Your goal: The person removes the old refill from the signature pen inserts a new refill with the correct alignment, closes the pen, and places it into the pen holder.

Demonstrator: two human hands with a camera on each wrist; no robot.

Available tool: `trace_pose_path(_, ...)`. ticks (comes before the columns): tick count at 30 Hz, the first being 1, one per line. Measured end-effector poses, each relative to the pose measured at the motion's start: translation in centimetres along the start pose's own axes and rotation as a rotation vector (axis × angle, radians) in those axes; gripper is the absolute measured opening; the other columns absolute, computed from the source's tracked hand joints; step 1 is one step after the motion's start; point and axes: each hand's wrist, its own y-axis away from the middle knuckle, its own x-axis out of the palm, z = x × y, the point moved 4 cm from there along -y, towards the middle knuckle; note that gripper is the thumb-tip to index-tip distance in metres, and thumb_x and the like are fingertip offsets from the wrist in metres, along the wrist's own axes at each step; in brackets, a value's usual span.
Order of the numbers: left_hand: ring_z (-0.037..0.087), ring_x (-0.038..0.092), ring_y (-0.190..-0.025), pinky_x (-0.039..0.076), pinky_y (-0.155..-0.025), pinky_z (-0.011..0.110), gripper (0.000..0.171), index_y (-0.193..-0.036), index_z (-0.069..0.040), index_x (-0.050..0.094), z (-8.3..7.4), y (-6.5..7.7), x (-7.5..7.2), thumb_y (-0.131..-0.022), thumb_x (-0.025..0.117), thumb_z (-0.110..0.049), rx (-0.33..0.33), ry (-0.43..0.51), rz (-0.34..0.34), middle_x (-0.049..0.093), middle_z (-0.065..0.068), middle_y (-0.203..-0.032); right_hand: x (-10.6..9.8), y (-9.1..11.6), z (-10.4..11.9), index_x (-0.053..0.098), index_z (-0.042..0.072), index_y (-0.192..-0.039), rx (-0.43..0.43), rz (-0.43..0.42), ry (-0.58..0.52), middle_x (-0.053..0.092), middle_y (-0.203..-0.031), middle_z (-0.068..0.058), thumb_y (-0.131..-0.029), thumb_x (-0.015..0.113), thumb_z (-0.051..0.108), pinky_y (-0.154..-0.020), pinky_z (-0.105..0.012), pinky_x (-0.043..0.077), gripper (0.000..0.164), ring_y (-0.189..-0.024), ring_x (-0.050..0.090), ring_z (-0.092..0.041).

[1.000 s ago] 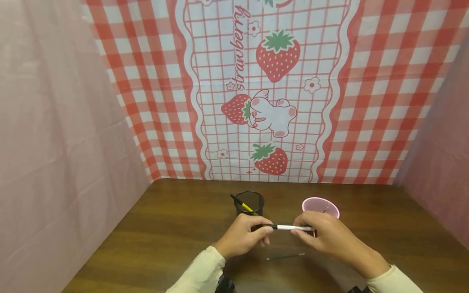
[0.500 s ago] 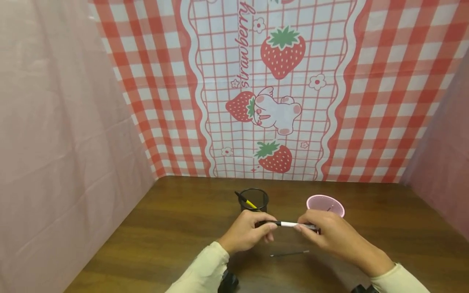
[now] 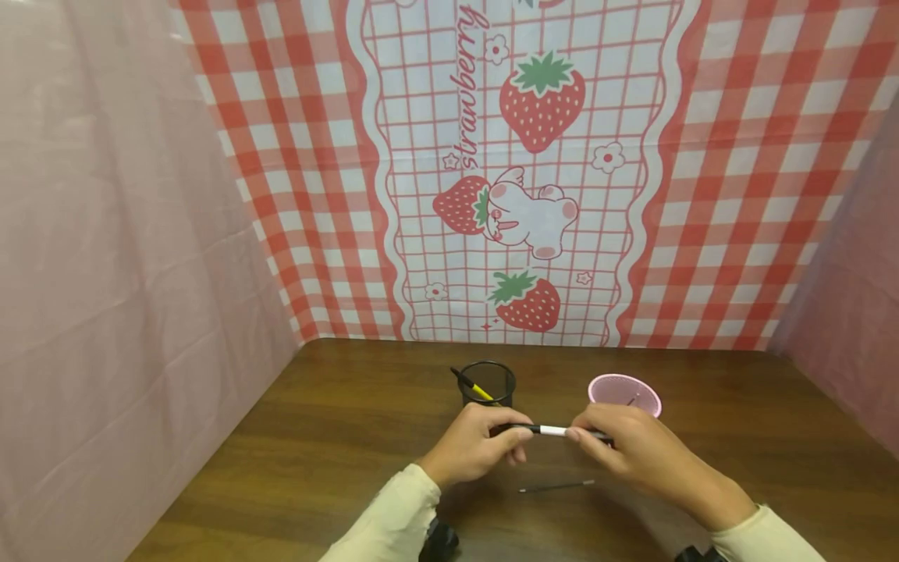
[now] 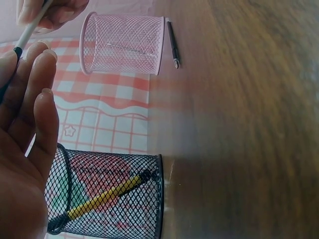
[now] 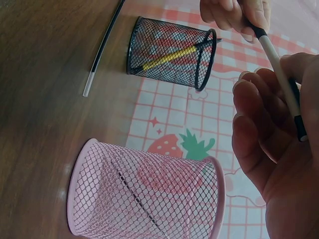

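Note:
A pen (image 3: 553, 430) with a white barrel and black end parts is held level between both hands, above the table. My left hand (image 3: 474, 445) pinches its black left end between thumb and fingers. On the white barrel's right part, my right hand (image 3: 635, 449) grips with thumb and forefinger; a black end with a pale tip (image 5: 301, 132) shows in the right wrist view. Below the hands, a thin dark pen refill (image 3: 556, 487) with a pale end lies on the table.
Behind the left hand stands a black mesh cup (image 3: 499, 375) with a yellow-and-black pen (image 3: 481, 393) leaning in it. A pink mesh cup (image 3: 614, 386), behind the right hand, has a thin dark stick (image 5: 132, 189) inside. A checked strawberry cloth (image 3: 421, 250) hangs at the table's back.
The head view has shifted slightly. Less of the white barrel shows, and its dark right end now shows by the right hand. Both hands keep hold of the pen.

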Motion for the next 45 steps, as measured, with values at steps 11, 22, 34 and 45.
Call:
trace_pose_path(11,0.013,0.065,-0.057,0.058,-0.056,0.037,0.010,-0.101,0.008,0.070,0.03,-0.07,0.14,-0.095,0.063,0.004,0.017,-0.008,-0.005,0.068,0.018,-0.068,0.22,-0.01,0.02,0.064,0.028,-0.088,-0.018,-0.001,-0.001,0.052,-0.078,0.025,-0.087,0.076,0.006,-0.060,-0.011,0.038,0.025,-0.066,0.045,0.007)
trace_pose_path(22,0.013,0.065,-0.058,0.058,-0.057,0.036,0.010,-0.101,0.008,0.070,0.26,0.11,0.06,-0.096,0.063,0.002,0.002,0.000,-0.006,0.068,0.018,-0.068,0.14,0.16,-0.05,0.068,0.025,-0.095,0.016,0.014,-0.016,0.058,-0.085,0.023,-0.091,0.075,0.016,-0.062,-0.016,0.043,0.012,-0.071,0.050,0.006)
trace_pose_path(34,0.018,0.066,-0.058,0.058,-0.057,0.044,0.012,-0.102,0.009,0.070,0.23,-0.03,-0.13,-0.097,0.062,0.001,-0.014,-0.002,-0.004,0.067,0.018,-0.068,-0.22,-0.19,0.05,0.061,0.020,-0.096,-0.004,-0.018,0.015,0.056,-0.083,0.020,-0.072,0.087,0.011,-0.059,-0.010,0.040,0.036,-0.068,0.051,0.004)
trace_pose_path(45,0.010,0.064,-0.058,0.057,-0.058,0.047,0.012,-0.102,0.010,0.069,0.27,-0.03,-0.38,-0.097,0.062,0.002,-0.041,0.012,-0.018,0.067,0.018,-0.068,-0.31,-0.23,-0.24,0.059,0.018,-0.095,-0.012,-0.018,0.066,0.056,-0.083,0.021,-0.071,0.086,0.010,-0.061,-0.011,0.042,0.036,-0.069,0.054,0.003)
